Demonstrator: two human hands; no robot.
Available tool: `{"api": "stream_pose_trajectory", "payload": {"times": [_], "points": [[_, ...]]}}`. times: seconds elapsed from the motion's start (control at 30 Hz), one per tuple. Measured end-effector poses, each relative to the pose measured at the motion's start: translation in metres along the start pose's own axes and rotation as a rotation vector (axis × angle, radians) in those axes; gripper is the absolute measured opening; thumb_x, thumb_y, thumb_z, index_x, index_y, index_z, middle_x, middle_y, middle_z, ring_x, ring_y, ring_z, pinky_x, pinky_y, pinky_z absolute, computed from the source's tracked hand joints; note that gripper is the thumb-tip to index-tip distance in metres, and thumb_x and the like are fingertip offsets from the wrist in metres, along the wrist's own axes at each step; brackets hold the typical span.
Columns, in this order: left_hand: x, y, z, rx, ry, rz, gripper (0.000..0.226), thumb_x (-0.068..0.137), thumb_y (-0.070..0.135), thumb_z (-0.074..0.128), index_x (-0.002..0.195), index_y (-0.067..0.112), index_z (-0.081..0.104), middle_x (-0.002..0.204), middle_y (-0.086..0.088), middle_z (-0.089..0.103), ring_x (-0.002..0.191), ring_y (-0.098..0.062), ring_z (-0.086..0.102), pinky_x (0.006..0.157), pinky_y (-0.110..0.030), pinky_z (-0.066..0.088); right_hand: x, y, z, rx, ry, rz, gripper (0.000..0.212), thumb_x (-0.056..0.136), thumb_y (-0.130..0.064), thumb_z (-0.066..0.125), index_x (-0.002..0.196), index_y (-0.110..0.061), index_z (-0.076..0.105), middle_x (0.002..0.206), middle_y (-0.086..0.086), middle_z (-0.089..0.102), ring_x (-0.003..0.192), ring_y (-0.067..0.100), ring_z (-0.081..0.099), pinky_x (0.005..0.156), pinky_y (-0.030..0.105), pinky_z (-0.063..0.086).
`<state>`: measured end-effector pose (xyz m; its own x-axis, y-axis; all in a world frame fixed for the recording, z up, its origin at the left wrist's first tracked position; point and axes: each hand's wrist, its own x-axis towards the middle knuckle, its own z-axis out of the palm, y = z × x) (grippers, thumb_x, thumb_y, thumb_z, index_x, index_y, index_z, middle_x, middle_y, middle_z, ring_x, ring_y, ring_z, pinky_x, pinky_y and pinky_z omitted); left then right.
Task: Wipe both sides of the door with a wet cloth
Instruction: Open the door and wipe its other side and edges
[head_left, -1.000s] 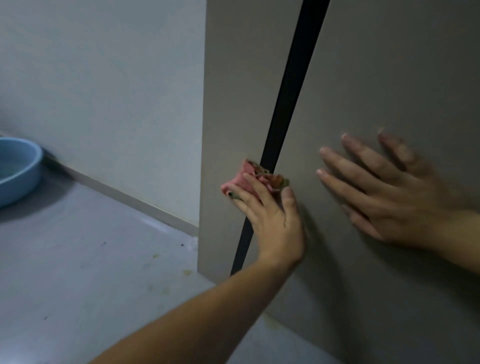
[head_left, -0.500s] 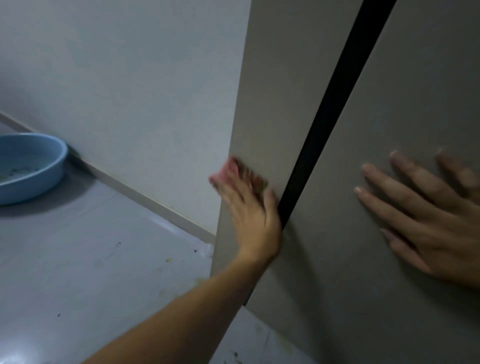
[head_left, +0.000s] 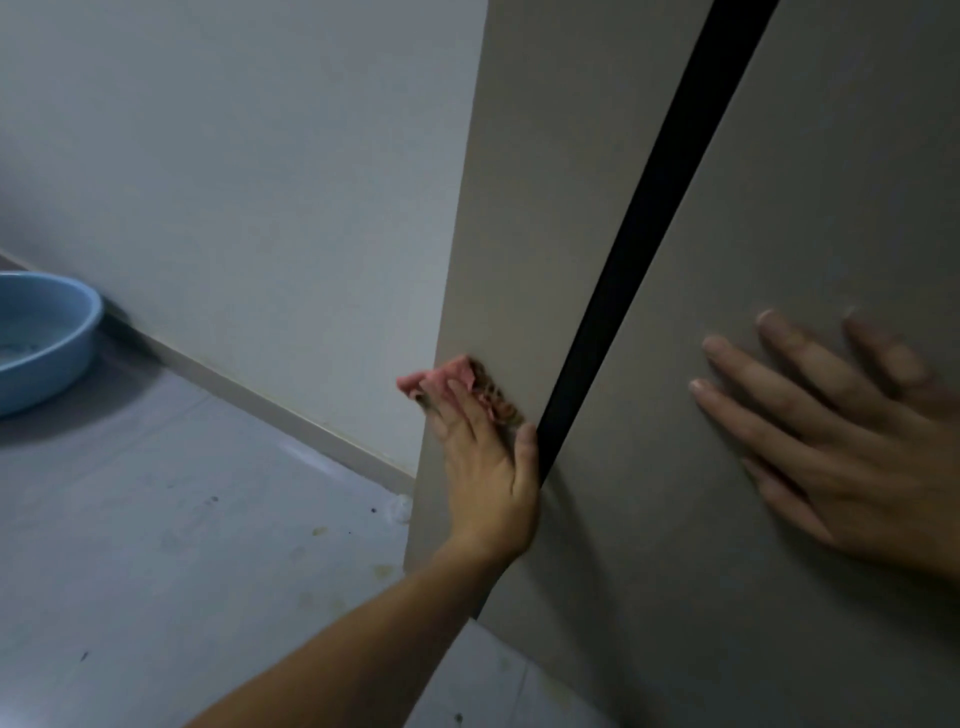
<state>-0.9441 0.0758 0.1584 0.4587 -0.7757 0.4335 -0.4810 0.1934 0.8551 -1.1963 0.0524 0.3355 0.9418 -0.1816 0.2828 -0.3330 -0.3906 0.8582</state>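
A tall grey-brown door (head_left: 779, 234) with a black vertical stripe (head_left: 639, 249) fills the right half of the head view. My left hand (head_left: 483, 467) presses a pink patterned cloth (head_left: 462, 382) flat against the door's left strip, close to its outer edge; the cloth pokes out past my fingertips. My right hand (head_left: 841, 431) lies flat on the door to the right of the stripe, fingers spread, holding nothing.
A blue plastic basin (head_left: 47, 338) stands on the grey floor (head_left: 182, 545) at the far left, against the white wall (head_left: 260, 182). A skirting board runs along the wall's foot. Small stains and a bit of debris mark the floor near the door's bottom corner.
My left hand has slid the cloth leftward from the black stripe to the door's outer edge. My right hand has stayed flat on the door. The view has shifted.
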Motion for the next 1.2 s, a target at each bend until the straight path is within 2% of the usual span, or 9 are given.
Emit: {"api": "stream_pose_trajectory", "payload": {"times": [0.1,0.27,0.5,0.6,0.77,0.9,1.0,1.07,1.2], "points": [[-0.003,0.012,0.007,-0.071,-0.020,-0.110,0.085,0.096,0.063,0.019,0.148,0.026,-0.038,0.151,0.006,-0.053,0.148,-0.021,-0.039,0.125,-0.055,-0.009,0.002,0.001,-0.003,-0.054,0.032,0.001,0.074,0.091,-0.040,0.053,0.156,-0.008,0.038,0.166,0.017,0.028,0.153,0.041,0.025,0.122,0.061,0.018],[0.035,0.075,0.010,-0.050,0.115,0.157,0.081,0.102,0.053,0.022,0.160,0.010,-0.014,0.166,-0.011,-0.030,0.152,-0.029,-0.030,0.124,-0.053,-0.016,0.001,0.000,-0.001,-0.007,0.027,0.015,0.067,0.098,-0.036,0.044,0.158,-0.008,0.036,0.167,0.017,0.025,0.154,0.041,0.023,0.123,0.062,0.015],[-0.022,0.014,0.024,-0.264,0.015,-0.400,0.083,0.095,0.061,0.022,0.149,0.033,-0.035,0.154,0.011,-0.048,0.145,-0.011,-0.040,0.126,-0.048,-0.013,-0.001,-0.001,0.004,0.052,-0.025,0.037,0.065,0.103,-0.035,0.032,0.161,-0.007,0.025,0.169,0.018,0.017,0.155,0.043,0.017,0.117,0.070,0.023],[-0.010,0.034,0.015,-0.343,0.053,-0.427,0.084,0.094,0.060,0.022,0.155,0.030,-0.028,0.160,0.003,-0.042,0.148,-0.015,-0.035,0.126,-0.048,-0.013,-0.002,-0.002,0.003,0.013,-0.016,0.035,0.066,0.101,-0.037,0.034,0.160,-0.008,0.028,0.169,0.018,0.018,0.155,0.043,0.018,0.122,0.065,0.014],[0.027,0.042,0.007,-0.270,0.225,-0.208,0.077,0.097,0.055,0.018,0.157,0.028,-0.021,0.163,0.005,-0.035,0.148,-0.011,-0.032,0.123,-0.038,-0.018,-0.001,-0.006,0.007,0.125,-0.099,0.039,0.064,0.106,-0.035,0.025,0.163,-0.009,0.016,0.171,0.016,0.006,0.156,0.045,0.009,0.107,0.075,0.036],[-0.012,-0.002,0.029,-0.375,0.174,-0.531,0.085,0.092,0.058,0.019,0.157,0.024,-0.023,0.163,-0.002,-0.036,0.152,-0.021,-0.028,0.126,-0.049,-0.012,0.002,-0.010,0.006,0.093,-0.057,0.041,0.064,0.105,-0.036,0.028,0.163,-0.009,0.019,0.171,0.016,0.008,0.156,0.045,0.008,0.109,0.075,0.032],[-0.020,-0.017,0.037,-0.409,0.176,-0.598,0.087,0.091,0.055,0.020,0.157,0.020,-0.023,0.163,-0.005,-0.035,0.153,-0.023,-0.026,0.126,-0.050,-0.009,0.003,-0.010,0.007,0.028,-0.042,0.027,0.066,0.103,-0.037,0.032,0.162,-0.009,0.022,0.170,0.017,0.011,0.156,0.045,0.010,0.118,0.070,0.021],[-0.015,-0.005,0.037,-0.395,0.177,-0.539,0.084,0.093,0.053,0.021,0.157,0.024,-0.023,0.163,-0.003,-0.037,0.151,-0.019,-0.030,0.126,-0.050,-0.011,0.002,-0.009,0.006,0.027,-0.046,0.026,0.067,0.103,-0.038,0.034,0.162,-0.009,0.022,0.170,0.018,0.011,0.156,0.045,0.009,0.120,0.069,0.016],[-0.035,0.048,0.059,-0.185,0.086,0.023,0.077,0.101,0.060,0.019,0.159,0.027,-0.019,0.166,-0.005,-0.030,0.152,-0.028,-0.031,0.123,-0.050,-0.019,0.004,-0.007,0.002,-0.022,-0.036,0.013,0.067,0.102,-0.039,0.037,0.161,-0.009,0.027,0.169,0.018,0.016,0.155,0.045,0.010,0.123,0.063,0.006]]}}
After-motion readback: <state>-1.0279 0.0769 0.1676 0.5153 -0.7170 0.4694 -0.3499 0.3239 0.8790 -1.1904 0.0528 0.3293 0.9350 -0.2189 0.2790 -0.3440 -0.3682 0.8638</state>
